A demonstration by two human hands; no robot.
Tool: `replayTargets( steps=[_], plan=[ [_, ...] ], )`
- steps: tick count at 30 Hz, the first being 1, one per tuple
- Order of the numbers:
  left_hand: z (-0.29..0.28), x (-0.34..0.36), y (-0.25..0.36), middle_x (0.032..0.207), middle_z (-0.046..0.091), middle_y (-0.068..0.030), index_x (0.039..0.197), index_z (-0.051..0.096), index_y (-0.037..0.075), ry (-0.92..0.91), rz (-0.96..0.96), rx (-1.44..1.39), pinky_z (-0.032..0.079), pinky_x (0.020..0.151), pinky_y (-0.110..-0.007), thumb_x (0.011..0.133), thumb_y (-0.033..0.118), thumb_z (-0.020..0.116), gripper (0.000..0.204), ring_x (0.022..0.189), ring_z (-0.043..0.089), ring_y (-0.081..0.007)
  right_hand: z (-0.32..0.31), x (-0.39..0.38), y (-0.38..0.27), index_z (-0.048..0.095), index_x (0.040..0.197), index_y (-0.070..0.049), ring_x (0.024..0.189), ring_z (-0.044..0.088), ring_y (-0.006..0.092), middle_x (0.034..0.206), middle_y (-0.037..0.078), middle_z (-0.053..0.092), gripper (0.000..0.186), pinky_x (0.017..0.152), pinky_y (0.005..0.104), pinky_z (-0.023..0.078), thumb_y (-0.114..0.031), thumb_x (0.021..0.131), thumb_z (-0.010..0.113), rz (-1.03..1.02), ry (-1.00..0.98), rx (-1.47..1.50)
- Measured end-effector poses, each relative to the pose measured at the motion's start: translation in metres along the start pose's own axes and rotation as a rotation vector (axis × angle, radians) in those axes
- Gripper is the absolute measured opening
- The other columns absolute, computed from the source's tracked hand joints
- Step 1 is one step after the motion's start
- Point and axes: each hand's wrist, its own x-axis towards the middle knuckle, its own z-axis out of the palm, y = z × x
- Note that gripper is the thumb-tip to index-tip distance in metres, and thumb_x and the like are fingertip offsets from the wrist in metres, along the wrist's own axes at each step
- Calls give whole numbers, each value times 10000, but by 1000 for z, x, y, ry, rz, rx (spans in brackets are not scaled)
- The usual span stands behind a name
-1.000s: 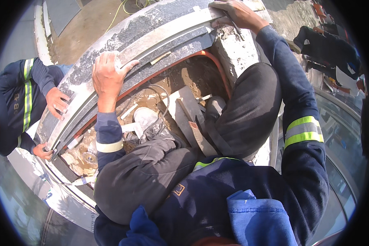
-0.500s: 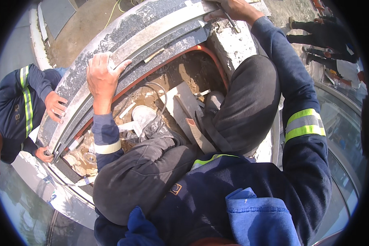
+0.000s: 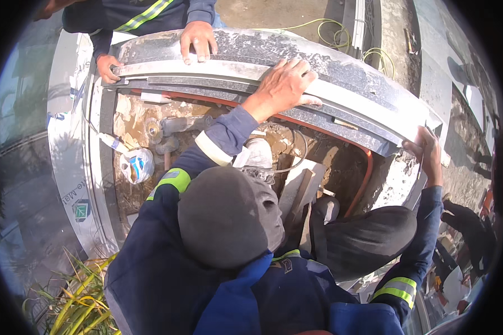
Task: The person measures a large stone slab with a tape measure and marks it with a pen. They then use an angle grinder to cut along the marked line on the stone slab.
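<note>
A long, pale curved strip [image 3: 232, 69] lies along a dark speckled, dusty stone slab [image 3: 246, 44]. My left hand [image 3: 282, 86] is closed over the strip near its middle, fingers over the far side and thumb on the near side. At the strip's right end, my right hand [image 3: 426, 148] grips it from the end; its fingertips are partly hidden. Across from me, a co-worker's hand [image 3: 198, 42] lies flat on the slab. The co-worker's other hand [image 3: 107, 68] holds the strip's left end.
Below the slab is a dirt-filled hollow with an orange pipe [image 3: 369, 167] along its edge. It contains what looks like an angle grinder [image 3: 179, 124], a white plastic bag [image 3: 137, 166] and boards [image 3: 302, 184]. A yellow-green cable [image 3: 335, 33] lies beyond. Plants [image 3: 81, 301] grow at lower left.
The view has swung round, so the slab now runs across the top. My left hand still grips the strip. A thin dark stick seen by my right hand no longer shows.
</note>
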Motion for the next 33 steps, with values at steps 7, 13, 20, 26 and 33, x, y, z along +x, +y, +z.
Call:
replayTargets(
  steps=[7,13,20,26,33],
  plan=[
    [-44,-90,-71,1035,628,-70,1083,681,77,102,-184,181,492,894,-421,759,642,792,660,1005,629,-266,10,9,13,657,1184,60,748,443,178,825,29,477,632,681,340,401,-254,721,952,43,-35,-138],
    [-47,-110,-93,902,585,-29,919,658,98,233,-183,198,488,813,-383,687,690,812,654,872,613,-227,3,6,39,646,1211,59,740,371,135,805,-26,392,563,640,310,341,-113,749,919,75,-74,-201],
    [-41,-108,-96,872,563,-16,872,651,101,274,-185,170,478,787,-375,710,731,761,660,881,604,-212,0,4,38,642,1161,59,742,391,196,807,49,427,589,666,378,368,-139,685,926,162,-66,-182],
    [-45,-110,-96,895,573,-20,895,658,107,239,-216,164,479,818,-399,712,727,770,656,894,607,-223,5,8,21,656,1177,40,772,389,127,873,-36,443,523,649,276,358,111,699,858,171,-73,-139],
    [-53,-106,-91,989,641,-69,956,682,86,237,-370,44,494,871,-427,790,675,777,620,961,648,-275,0,9,12,649,1280,31,879,519,162,1000,34,601,605,764,311,468,13,728,895,164,-122,-224]
  ],
)
